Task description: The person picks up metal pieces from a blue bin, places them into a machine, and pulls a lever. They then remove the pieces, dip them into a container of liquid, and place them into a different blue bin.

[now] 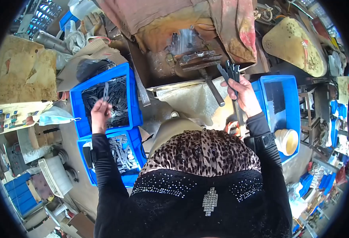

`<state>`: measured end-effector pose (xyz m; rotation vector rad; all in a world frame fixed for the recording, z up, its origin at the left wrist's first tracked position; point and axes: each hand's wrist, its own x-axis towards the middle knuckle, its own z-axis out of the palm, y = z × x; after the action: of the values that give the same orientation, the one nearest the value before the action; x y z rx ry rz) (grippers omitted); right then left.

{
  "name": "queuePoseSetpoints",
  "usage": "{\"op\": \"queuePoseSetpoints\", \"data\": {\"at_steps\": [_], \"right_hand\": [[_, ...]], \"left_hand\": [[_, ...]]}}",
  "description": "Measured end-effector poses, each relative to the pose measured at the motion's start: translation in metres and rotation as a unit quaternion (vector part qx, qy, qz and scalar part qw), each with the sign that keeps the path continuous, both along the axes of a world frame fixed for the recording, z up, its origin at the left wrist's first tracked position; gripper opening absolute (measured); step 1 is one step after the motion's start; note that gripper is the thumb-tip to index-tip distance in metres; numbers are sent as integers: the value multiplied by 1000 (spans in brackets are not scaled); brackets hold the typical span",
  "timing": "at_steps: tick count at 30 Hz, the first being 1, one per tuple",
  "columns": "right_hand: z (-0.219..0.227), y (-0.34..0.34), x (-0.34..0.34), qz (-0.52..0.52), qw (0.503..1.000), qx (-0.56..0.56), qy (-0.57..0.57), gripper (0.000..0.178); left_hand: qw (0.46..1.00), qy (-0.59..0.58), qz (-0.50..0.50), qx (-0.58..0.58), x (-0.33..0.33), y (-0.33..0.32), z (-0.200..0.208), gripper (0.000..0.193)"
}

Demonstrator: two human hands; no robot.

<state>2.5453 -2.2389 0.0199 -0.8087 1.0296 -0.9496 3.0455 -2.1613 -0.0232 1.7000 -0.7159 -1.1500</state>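
Over a blue bin [131,104] on the left, my left hand [100,114] is closed on one end of a slim flat metal piece [105,91]. Many dark, flat metal pieces [119,97] fill that bin below it. Farther right, my right hand [242,92] grips a small bunch of dark flat metal pieces [233,72], their ends sticking up past the fingers. Just left of this hand is a rusty metal fixture [200,60] with a bar handle [213,88], inside a stained box-like housing [158,73]. My right hand does not touch the handle.
Nearer on the left, a second blue bin [136,141] holds paler metal pieces [121,152]. A blue bin [292,97] on the right contains a whitish tub [287,142]. Stained cloth [158,16] drapes the housing. A control panel [17,119] with knobs and a face mask [57,116] are far left.
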Motion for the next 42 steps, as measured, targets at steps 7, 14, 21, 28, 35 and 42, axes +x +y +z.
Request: {"op": "queuePoseSetpoints", "data": {"at_steps": [7, 14, 21, 28, 35, 42], "right_hand": [[12, 24, 7, 148, 964, -96, 200, 32], [20, 47, 10, 157, 944, -112, 268, 32], [18, 52, 18, 111, 919, -216, 311, 32], [22, 50, 18, 129, 895, -259, 338, 30], [22, 50, 21, 139, 809, -361, 442, 25], [47, 8, 34, 107, 804, -417, 411, 25]], "left_hand": [[958, -19, -228, -175, -117, -112, 31, 31], [844, -346, -341, -229, -209, -199, -27, 32], [797, -316, -462, -226, -216, -218, -38, 38], [751, -362, -508, -216, -206, -221, -46, 47], [691, -454, -513, -230, -198, -204, -6, 41], [804, -417, -281, -318, -174, -155, 11, 39]]}}
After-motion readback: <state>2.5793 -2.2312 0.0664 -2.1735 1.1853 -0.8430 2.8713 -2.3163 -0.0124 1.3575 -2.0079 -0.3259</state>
